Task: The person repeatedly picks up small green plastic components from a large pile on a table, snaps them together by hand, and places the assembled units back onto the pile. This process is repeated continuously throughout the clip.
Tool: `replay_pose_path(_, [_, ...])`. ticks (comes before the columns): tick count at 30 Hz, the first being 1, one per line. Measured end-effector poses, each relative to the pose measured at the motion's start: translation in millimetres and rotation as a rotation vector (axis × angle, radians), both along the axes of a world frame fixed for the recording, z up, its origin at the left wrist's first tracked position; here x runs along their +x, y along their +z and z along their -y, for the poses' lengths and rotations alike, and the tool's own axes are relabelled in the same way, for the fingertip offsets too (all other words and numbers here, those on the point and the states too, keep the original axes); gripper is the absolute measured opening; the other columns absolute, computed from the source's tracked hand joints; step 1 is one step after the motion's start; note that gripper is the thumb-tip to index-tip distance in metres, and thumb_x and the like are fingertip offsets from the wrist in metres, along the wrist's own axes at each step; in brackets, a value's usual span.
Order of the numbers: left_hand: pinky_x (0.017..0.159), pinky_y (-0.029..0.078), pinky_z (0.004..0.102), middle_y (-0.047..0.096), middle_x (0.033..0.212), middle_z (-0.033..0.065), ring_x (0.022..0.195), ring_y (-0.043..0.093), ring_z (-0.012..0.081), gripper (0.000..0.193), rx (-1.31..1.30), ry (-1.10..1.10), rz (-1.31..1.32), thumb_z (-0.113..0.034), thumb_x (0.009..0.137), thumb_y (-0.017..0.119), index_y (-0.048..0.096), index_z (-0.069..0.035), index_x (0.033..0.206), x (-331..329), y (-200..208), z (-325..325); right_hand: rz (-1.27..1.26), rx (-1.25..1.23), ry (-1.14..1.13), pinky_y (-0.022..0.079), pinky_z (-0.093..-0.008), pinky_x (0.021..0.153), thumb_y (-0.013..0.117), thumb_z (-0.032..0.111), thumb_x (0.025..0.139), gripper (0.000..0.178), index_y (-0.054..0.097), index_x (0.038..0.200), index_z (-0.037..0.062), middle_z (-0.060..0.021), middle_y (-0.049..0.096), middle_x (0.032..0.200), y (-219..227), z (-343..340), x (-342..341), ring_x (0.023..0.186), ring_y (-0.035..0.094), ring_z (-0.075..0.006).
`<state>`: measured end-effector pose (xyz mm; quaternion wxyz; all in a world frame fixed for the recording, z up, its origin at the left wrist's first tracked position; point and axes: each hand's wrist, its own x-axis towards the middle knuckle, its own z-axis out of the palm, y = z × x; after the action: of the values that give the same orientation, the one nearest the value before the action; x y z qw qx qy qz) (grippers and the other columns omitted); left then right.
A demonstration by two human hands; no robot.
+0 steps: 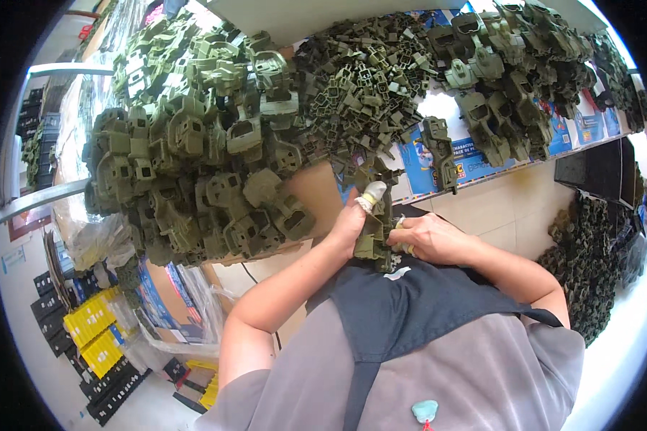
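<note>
In front of my apron, an olive-green moulded plastic vehicle-like part [370, 244] stands roughly lengthwise. My left hand [352, 219] is closed round its left side, the thumb in a whitish finger wrap pressed on the upper end. On its right, my right hand [438, 238] has its fingers curled and pinched against the part's side; finger wraps show there too. Whether those right fingertips hold anything small besides the part is hidden. A loose pile of small olive-green plastic pieces [366, 79] lies on the bench just beyond my hands.
Large olive-green moulded parts [194, 151] are heaped at the left, reaching the bench edge. More are stacked at the far right [503, 72], one lone part [440, 154] near the edge. A black bin [598, 169] and dark parts [589, 266] stand at the right; yellow trays [93, 330] lie lower left.
</note>
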<state>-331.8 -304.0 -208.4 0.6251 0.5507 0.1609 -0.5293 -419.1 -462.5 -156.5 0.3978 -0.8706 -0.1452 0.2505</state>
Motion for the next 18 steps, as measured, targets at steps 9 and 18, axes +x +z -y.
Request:
replay_pose_path(9, [0.081,0.05,0.0379,0.061,0.109,0.0094,0.09,0.061,0.0216,0.051,-0.292,0.339,0.196,-0.048,0.093,0.034,0.051,-0.007,0.117,63.1,-1.5,-13.8,0.048,-0.458,-0.873,0.037,-0.0468,0.093,0.076,0.028,0.066,0.09,0.025,0.139,0.0155,-0.024,0.043,0.124,-138.0,71.3,-22.3,0.112,0.041,-0.0442])
replay_pose_path(18, [0.097,0.038,0.0383,0.048,0.126,0.0073,0.113,0.049,0.0242,0.047,-0.316,0.162,0.401,-0.04,0.096,0.029,0.036,-0.009,0.13,45.6,-17.3,-13.6,0.352,0.417,-0.912,0.022,-0.033,0.107,0.059,0.012,0.082,0.069,0.022,0.14,0.0028,-0.0203,0.027,0.143,-26.2,3.0,9.2,0.133,0.026,-0.0284])
